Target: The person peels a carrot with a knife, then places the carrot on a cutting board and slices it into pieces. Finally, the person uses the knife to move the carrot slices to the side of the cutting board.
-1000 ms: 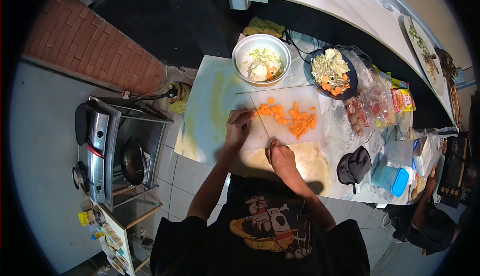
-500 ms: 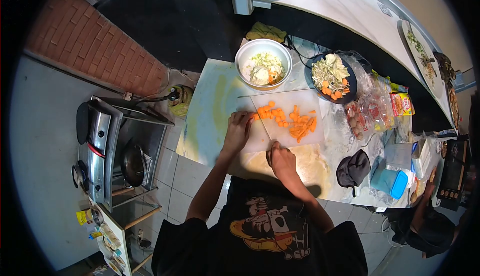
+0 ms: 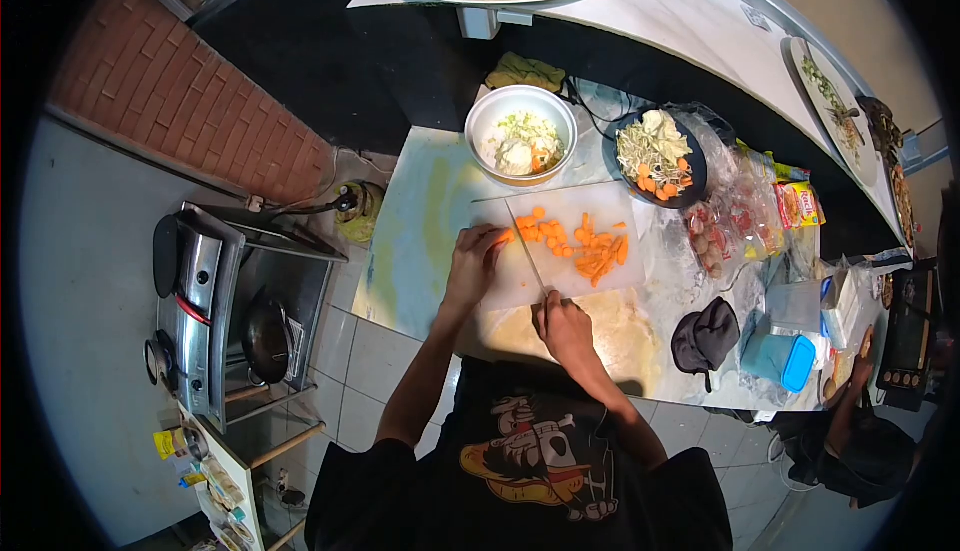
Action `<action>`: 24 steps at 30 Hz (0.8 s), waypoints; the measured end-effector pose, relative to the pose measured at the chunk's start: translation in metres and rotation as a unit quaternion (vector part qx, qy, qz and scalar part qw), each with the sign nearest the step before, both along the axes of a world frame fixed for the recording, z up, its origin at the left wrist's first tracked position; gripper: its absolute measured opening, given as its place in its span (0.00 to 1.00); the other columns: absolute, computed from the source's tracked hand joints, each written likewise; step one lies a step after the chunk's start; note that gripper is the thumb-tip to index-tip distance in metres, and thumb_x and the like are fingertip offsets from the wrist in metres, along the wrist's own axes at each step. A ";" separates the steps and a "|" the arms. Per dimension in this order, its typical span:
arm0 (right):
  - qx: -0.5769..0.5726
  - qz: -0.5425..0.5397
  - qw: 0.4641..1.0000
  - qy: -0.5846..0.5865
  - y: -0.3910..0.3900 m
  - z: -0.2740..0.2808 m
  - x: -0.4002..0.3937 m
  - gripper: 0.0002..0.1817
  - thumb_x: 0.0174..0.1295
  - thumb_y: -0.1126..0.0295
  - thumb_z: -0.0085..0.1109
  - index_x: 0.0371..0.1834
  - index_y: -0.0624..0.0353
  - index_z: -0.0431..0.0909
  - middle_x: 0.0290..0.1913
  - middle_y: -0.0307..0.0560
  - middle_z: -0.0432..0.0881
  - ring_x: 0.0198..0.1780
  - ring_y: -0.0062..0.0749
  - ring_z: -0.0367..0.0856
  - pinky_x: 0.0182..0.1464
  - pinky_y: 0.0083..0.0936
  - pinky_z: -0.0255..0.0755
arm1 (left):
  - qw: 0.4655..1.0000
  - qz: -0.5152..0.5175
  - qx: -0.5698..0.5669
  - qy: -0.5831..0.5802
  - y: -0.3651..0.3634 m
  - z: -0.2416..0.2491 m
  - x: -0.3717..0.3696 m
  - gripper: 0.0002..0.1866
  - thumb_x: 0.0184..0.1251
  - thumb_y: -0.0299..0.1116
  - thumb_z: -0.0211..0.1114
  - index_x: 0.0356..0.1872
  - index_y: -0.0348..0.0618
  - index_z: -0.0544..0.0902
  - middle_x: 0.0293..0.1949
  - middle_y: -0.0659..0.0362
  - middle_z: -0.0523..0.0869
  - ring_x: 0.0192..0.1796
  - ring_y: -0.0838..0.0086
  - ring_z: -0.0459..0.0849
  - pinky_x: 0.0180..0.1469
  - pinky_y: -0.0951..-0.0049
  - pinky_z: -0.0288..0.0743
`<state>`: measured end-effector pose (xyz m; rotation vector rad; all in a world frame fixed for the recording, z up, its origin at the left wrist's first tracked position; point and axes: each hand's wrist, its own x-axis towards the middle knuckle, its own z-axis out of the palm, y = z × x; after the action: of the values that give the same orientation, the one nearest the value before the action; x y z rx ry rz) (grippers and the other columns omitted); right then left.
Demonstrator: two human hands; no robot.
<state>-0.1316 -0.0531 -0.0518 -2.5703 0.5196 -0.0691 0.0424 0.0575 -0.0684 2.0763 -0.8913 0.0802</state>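
Observation:
My left hand (image 3: 473,266) is closed on a piece of carrot (image 3: 503,238) at the left side of the white cutting board (image 3: 615,203). My right hand (image 3: 563,325) grips a knife (image 3: 527,248) by its handle at the board's near edge. The blade points away from me, just right of the held carrot. Cut carrot slices and sticks (image 3: 598,255) lie scattered on the board to the right of the blade. Fingers of my left hand partly hide the carrot.
Behind the board stand a bowl of shredded vegetables (image 3: 520,91) and a dark plate of sprouts and carrot (image 3: 655,156). To the right are plastic bags (image 3: 715,231), a black cap (image 3: 706,336) and a blue-lidded container (image 3: 797,364). A stove (image 3: 195,301) is at left; another person (image 3: 850,451) is at right.
The knife's handle end and my right hand have shifted slightly right and nearer to me. My left hand stays at the carrot. The whole view has shifted a little.

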 end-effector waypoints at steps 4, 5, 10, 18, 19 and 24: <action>0.013 0.007 1.000 -0.004 0.002 0.000 0.000 0.13 0.63 0.67 0.59 0.38 0.67 0.72 0.27 0.63 0.82 0.33 0.57 0.85 0.35 0.45 0.80 | 1.000 -0.001 -0.021 -0.014 0.001 -0.011 0.000 0.13 0.61 0.24 0.68 0.47 0.39 0.87 0.46 0.52 0.87 0.48 0.56 0.82 0.54 0.61 0.76; 0.013 0.005 1.000 -0.004 0.003 0.001 0.000 0.13 0.63 0.67 0.59 0.38 0.67 0.72 0.27 0.63 0.82 0.33 0.57 0.85 0.35 0.45 0.80 | 1.000 0.004 -0.023 -0.018 0.001 -0.011 -0.001 0.13 0.61 0.24 0.68 0.47 0.39 0.87 0.46 0.52 0.87 0.48 0.57 0.82 0.54 0.62 0.76; 0.021 0.014 1.000 0.001 0.005 0.004 0.001 0.13 0.62 0.67 0.59 0.39 0.68 0.72 0.28 0.64 0.82 0.33 0.58 0.85 0.36 0.46 0.80 | 0.999 0.004 -0.020 -0.035 0.003 -0.009 -0.003 0.13 0.61 0.25 0.68 0.47 0.40 0.88 0.48 0.54 0.88 0.47 0.59 0.82 0.53 0.64 0.76; 0.008 0.022 1.000 0.002 0.007 0.003 0.000 0.16 0.63 0.66 0.59 0.45 0.70 0.72 0.27 0.62 0.82 0.34 0.56 0.85 0.35 0.44 0.80 | 0.999 0.006 -0.025 -0.040 0.002 -0.005 -0.003 0.13 0.59 0.22 0.69 0.46 0.41 0.89 0.47 0.55 0.89 0.44 0.60 0.83 0.50 0.65 0.77; 0.003 0.025 1.000 -0.001 0.007 0.003 0.000 0.17 0.63 0.66 0.59 0.46 0.70 0.72 0.27 0.62 0.82 0.34 0.56 0.85 0.35 0.44 0.80 | 0.999 0.009 -0.025 -0.041 0.002 -0.006 -0.003 0.13 0.58 0.22 0.69 0.46 0.41 0.89 0.47 0.55 0.89 0.44 0.60 0.83 0.50 0.65 0.77; 0.015 0.025 1.000 -0.006 0.008 0.001 0.000 0.17 0.63 0.66 0.59 0.46 0.71 0.72 0.25 0.63 0.82 0.31 0.58 0.84 0.33 0.46 0.79 | 0.999 0.011 -0.028 -0.037 0.003 -0.009 -0.003 0.14 0.58 0.21 0.69 0.46 0.41 0.89 0.47 0.54 0.89 0.44 0.60 0.83 0.50 0.65 0.78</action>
<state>-0.1317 -0.0451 -0.0507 -2.5498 0.4486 -0.0582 0.0394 0.0606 -0.0776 2.0418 -0.9016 0.1933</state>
